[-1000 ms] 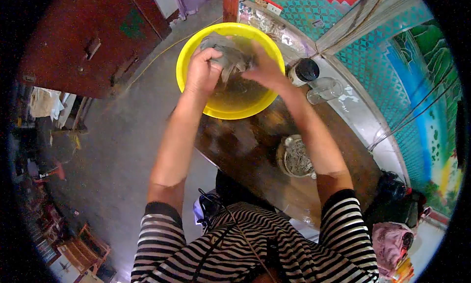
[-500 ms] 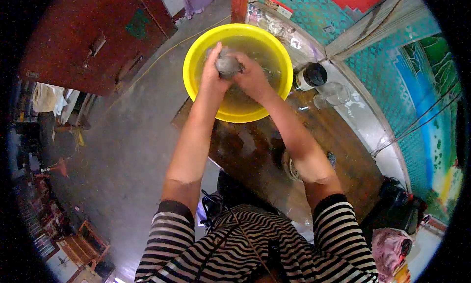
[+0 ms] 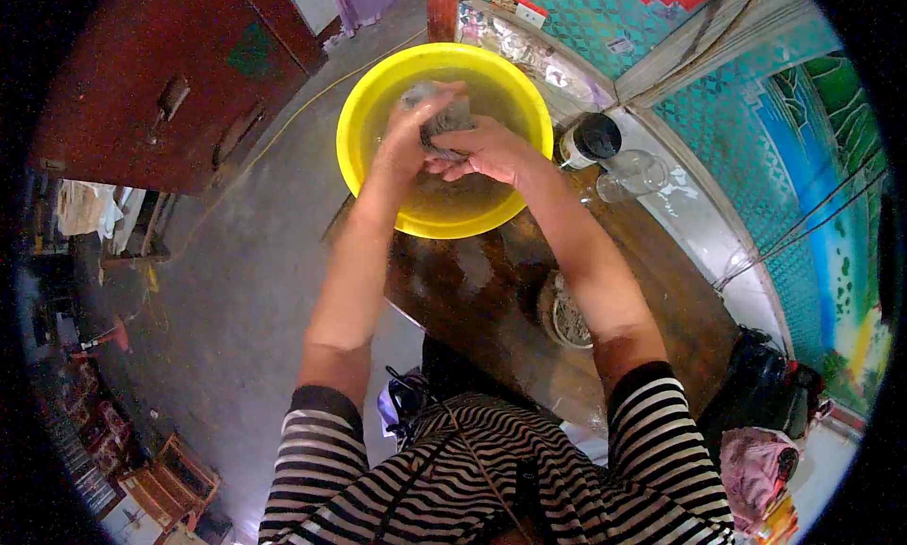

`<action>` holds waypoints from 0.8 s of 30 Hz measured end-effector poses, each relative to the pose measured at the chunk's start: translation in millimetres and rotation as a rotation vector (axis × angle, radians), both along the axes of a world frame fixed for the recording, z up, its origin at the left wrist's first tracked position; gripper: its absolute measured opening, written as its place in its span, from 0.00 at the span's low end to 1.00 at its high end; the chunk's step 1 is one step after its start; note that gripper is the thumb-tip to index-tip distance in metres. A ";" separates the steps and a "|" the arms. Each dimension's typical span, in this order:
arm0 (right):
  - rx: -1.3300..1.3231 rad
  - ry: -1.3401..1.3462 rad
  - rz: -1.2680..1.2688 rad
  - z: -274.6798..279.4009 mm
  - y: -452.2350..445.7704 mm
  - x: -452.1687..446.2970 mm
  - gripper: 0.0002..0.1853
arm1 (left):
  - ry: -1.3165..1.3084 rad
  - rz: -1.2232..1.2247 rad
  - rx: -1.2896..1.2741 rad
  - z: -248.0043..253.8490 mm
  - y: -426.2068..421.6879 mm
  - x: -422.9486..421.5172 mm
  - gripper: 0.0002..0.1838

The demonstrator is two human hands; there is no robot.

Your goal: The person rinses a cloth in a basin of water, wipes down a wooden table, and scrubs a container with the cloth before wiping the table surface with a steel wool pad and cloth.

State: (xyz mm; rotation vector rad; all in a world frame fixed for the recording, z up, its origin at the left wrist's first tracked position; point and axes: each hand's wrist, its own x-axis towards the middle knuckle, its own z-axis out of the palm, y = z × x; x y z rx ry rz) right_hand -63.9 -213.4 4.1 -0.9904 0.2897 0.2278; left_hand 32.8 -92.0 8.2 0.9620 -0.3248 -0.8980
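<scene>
Both hands are over a yellow plastic basin [image 3: 350,139] that holds murky water [image 3: 501,96]. Between them is a crumpled, wet-looking grey cloth [image 3: 448,120]. My left hand [image 3: 406,137] wraps the cloth from the left, its fingers partly blurred over the top. From the right, my right hand [image 3: 493,151] closes round the lower part, its fingers curled below the bundle. Some of the cloth is hidden by the palms and fingers.
The basin stands at the far end of a brown wooden table [image 3: 472,281]. Right of it are a black-lidded jar [image 3: 593,137] and a clear glass jar [image 3: 635,175]. A round container [image 3: 565,314] sits under my right forearm. A red-brown cabinet [image 3: 161,73] stands left.
My hands have shifted their grip on the cloth. The right fingers now curl beneath it, and more of the cloth shows between the hands. The view has shifted slightly.
</scene>
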 end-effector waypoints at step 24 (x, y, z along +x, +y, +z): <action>-1.375 -0.433 -0.066 -7.4 7.2 34.5 0.30 | -0.011 0.230 0.254 -3.6 -32.0 34.0 0.20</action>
